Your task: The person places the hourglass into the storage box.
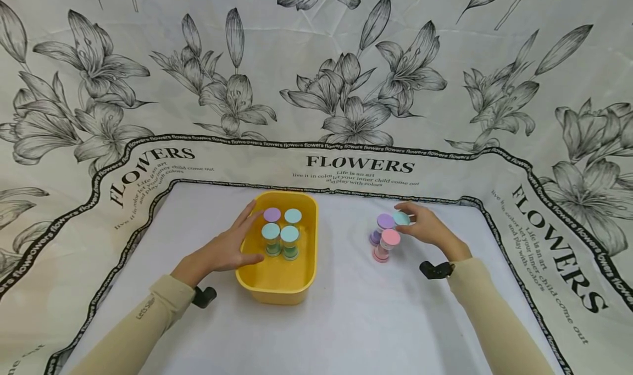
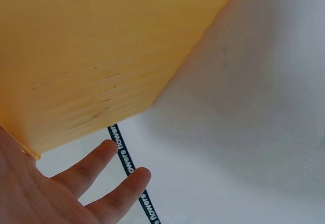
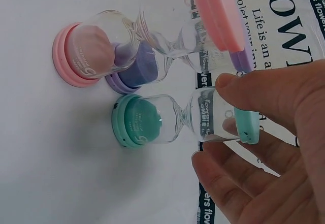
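Observation:
My left hand (image 1: 225,251) rests at the left rim of a yellow plastic bin (image 1: 279,297), fingers spread and fairly straight. Inside the bin stand three teal-capped hourglasses (image 1: 289,235) and one with a purple cap (image 1: 272,214). To the right, my right hand (image 1: 426,225) pinches the top part of a teal hourglass (image 3: 175,120) between thumb and fingers. That hourglass is upright, its green sand in the lower bulb. Close beside it stand a pink hourglass (image 1: 389,238) and a purple hourglass (image 1: 384,221). In the left wrist view the bin's outer wall (image 2: 101,56) hides its contents.
A white cloth (image 1: 346,320) covers the table. Behind and around it runs a floral-printed cloth (image 1: 361,163) with a black lettered border. Each wrist wears a small black camera. A stretch of table separates the bin from the hourglasses on the right.

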`<state>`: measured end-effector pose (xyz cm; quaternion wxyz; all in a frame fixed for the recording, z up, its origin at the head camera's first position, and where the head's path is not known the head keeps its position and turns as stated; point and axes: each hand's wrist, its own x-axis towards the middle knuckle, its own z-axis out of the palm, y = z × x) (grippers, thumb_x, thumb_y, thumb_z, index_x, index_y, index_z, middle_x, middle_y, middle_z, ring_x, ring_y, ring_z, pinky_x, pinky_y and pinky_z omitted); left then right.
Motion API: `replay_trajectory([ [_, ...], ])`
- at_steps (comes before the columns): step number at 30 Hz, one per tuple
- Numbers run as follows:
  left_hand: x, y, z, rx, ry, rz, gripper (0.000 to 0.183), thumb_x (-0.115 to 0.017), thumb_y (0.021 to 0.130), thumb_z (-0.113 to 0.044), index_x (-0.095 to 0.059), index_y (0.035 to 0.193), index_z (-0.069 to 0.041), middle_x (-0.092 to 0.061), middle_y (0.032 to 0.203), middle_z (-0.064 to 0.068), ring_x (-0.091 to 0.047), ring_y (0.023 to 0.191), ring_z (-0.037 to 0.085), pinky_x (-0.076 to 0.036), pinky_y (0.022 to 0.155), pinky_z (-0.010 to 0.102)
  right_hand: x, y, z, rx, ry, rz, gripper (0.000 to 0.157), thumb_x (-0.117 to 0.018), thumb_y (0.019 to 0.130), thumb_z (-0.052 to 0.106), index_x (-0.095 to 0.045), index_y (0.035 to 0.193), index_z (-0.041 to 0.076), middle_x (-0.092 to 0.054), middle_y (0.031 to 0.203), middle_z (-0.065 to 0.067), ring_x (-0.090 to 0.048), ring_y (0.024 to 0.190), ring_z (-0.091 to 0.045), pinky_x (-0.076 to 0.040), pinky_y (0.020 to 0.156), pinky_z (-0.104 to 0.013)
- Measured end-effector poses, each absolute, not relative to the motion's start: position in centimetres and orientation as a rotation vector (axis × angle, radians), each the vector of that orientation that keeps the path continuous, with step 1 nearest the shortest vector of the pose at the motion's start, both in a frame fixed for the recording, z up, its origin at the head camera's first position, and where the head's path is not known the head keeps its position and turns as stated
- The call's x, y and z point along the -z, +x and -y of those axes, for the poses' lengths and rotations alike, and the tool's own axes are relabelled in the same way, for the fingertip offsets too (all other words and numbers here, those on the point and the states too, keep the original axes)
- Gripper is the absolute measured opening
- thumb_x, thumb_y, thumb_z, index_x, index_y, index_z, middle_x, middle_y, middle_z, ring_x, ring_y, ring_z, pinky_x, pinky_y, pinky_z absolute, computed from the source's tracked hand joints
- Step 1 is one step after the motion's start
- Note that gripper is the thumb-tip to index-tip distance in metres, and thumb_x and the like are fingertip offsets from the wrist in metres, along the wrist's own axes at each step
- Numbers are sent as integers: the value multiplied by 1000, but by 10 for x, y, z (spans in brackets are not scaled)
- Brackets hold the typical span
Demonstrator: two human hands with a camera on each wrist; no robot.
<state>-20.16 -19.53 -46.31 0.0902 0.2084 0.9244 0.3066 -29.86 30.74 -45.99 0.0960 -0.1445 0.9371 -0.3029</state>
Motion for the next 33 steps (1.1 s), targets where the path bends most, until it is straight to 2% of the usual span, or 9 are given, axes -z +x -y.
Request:
replay_trajectory([
  [10,464,-202,193,-922,626,-2745,107,-69,87,-61,-17,166,-11,13,175,3,-35,149,49,-44,104,72,465,-293,-315,923,-354,-2788,57,-74,94,21,-53,140,-8,-60,135,-33,-62,122,-50,-57,95,-55],
  [15,464,-202,194,-929,630,-2742,106,-70,88,-60,-18,165,-10,12,175,4,-36,148,50,-44,105,72,462,-291,-316,933,-308,-2807,58,-76,93,23,-55,137,-7,-61,133,-32,-63,121,-49,-58,94,-54],
  [25,464,-201,194,-921,630,-2748,108,-69,87,-63,-15,166,-14,13,174,2,-37,147,51,-45,102,73,434,-288,-313,958,-235,-2852,63,-74,95,27,-50,142,-7,-58,137,-32,-59,126,-48,-56,97,-56],
  [33,464,-201,194,-912,618,-2756,107,-69,87,-63,-15,166,-14,13,175,2,-39,146,51,-46,102,73,409,-284,-298,1015,-272,-2925,57,-73,95,21,-52,139,-7,-61,133,-30,-62,123,-46,-56,95,-57],
])
